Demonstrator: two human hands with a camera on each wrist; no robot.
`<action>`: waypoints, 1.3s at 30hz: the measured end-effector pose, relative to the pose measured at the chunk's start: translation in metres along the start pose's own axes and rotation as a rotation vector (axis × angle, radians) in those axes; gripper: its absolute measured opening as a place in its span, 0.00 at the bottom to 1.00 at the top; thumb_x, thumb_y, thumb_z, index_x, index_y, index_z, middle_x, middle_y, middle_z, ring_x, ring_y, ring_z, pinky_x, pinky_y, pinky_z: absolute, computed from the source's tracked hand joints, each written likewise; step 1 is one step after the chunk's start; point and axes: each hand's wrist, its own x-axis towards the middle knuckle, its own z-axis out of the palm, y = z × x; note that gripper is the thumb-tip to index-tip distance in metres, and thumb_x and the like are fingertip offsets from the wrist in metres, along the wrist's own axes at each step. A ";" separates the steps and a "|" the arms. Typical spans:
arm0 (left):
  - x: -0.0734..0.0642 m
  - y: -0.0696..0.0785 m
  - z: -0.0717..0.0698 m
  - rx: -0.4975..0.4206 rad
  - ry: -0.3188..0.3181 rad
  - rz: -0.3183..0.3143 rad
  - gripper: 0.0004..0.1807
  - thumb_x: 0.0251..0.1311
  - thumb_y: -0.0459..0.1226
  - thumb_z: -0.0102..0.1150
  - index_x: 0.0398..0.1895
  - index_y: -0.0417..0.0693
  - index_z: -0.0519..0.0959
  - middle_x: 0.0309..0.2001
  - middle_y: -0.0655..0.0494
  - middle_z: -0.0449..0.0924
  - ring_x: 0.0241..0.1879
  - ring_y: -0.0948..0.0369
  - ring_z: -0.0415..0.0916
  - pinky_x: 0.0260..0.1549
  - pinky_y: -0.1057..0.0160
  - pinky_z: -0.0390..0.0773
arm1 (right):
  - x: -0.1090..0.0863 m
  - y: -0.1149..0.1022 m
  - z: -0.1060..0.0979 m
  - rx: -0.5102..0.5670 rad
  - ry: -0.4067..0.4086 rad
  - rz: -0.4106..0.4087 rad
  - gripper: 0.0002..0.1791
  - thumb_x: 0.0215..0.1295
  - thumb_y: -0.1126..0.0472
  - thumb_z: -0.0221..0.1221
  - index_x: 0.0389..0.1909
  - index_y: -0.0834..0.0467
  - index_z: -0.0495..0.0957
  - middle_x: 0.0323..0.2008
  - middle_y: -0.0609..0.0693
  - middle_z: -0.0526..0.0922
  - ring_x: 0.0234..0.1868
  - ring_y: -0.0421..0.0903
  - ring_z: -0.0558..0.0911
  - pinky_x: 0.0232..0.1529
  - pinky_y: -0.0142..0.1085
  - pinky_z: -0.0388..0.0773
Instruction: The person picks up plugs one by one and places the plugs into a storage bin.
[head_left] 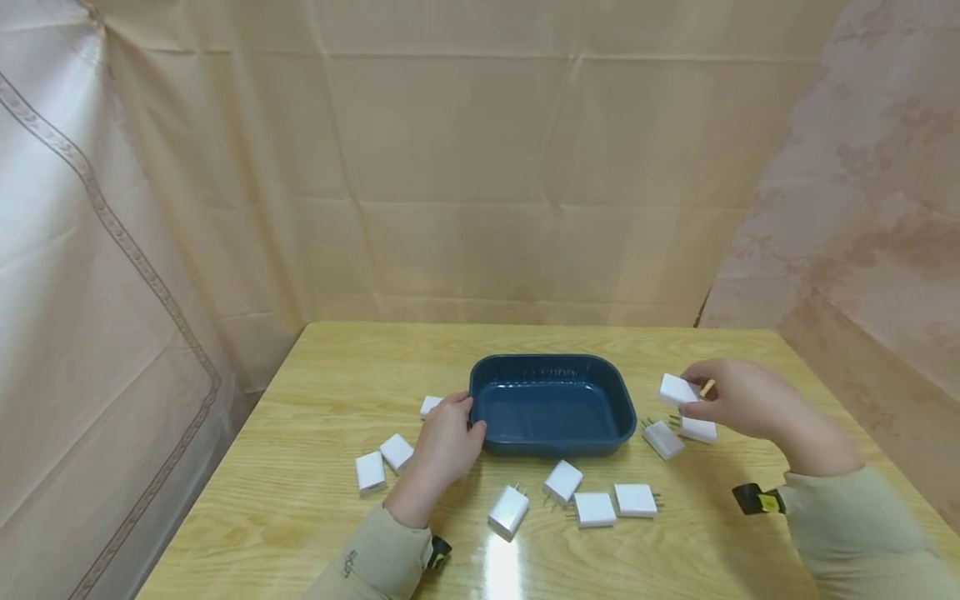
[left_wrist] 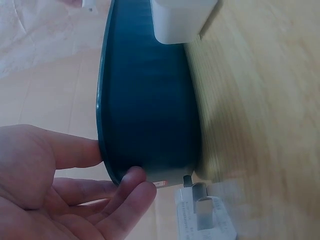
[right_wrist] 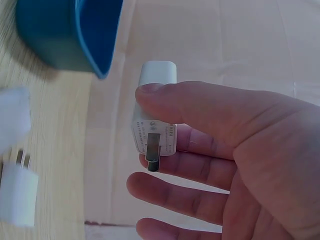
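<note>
Ten plug adapters (head_left: 508, 512) are being shown: nine are being borne by one table (head_left: 292, 500), one is being held by one right hand (head_left: 742, 400). One blue tray (head_left: 555, 447) is being gripped by one left hand (head_left: 447, 437). Two sleeves (head_left: 847, 517) are being worn.

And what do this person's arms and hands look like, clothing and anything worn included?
The left hand and right hand are bare, with no gloves. The left sleeve and right sleeve are pale grey-green; the left carries a small dark marking. A small black piece shows at each cuff, the right one with a yellow-green patch.
</note>
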 end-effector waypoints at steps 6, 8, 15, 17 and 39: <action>-0.002 -0.001 -0.001 -0.005 -0.003 -0.023 0.23 0.68 0.34 0.61 0.59 0.23 0.76 0.64 0.34 0.74 0.65 0.40 0.70 0.61 0.44 0.72 | 0.016 -0.021 0.007 -0.004 0.022 -0.031 0.17 0.60 0.54 0.72 0.46 0.59 0.84 0.33 0.45 0.84 0.28 0.40 0.78 0.29 0.38 0.75; -0.003 -0.001 -0.002 -0.003 0.000 -0.018 0.23 0.68 0.33 0.61 0.59 0.23 0.76 0.64 0.33 0.74 0.65 0.40 0.70 0.61 0.44 0.72 | 0.022 -0.027 0.011 -0.002 0.024 -0.037 0.17 0.60 0.55 0.72 0.46 0.59 0.84 0.33 0.45 0.84 0.28 0.40 0.77 0.29 0.38 0.75; -0.003 -0.003 -0.006 0.006 0.014 -0.005 0.22 0.67 0.34 0.62 0.58 0.22 0.77 0.63 0.33 0.74 0.64 0.40 0.71 0.61 0.44 0.72 | 0.046 -0.050 0.027 0.015 0.020 -0.056 0.17 0.60 0.55 0.72 0.47 0.59 0.85 0.34 0.46 0.84 0.30 0.42 0.78 0.30 0.39 0.76; -0.003 -0.004 -0.007 0.005 0.013 -0.009 0.23 0.68 0.34 0.62 0.58 0.23 0.77 0.64 0.34 0.74 0.65 0.40 0.70 0.61 0.44 0.72 | 0.052 -0.056 0.032 0.011 0.022 -0.066 0.17 0.60 0.55 0.72 0.46 0.58 0.85 0.34 0.46 0.84 0.30 0.42 0.78 0.31 0.40 0.76; -0.002 -0.007 -0.008 -0.036 -0.004 -0.073 0.23 0.68 0.34 0.61 0.62 0.27 0.76 0.56 0.36 0.81 0.42 0.54 0.83 0.38 0.53 0.84 | 0.076 -0.077 0.056 -0.041 -0.012 -0.071 0.19 0.58 0.53 0.74 0.47 0.58 0.85 0.39 0.48 0.85 0.37 0.45 0.80 0.43 0.47 0.79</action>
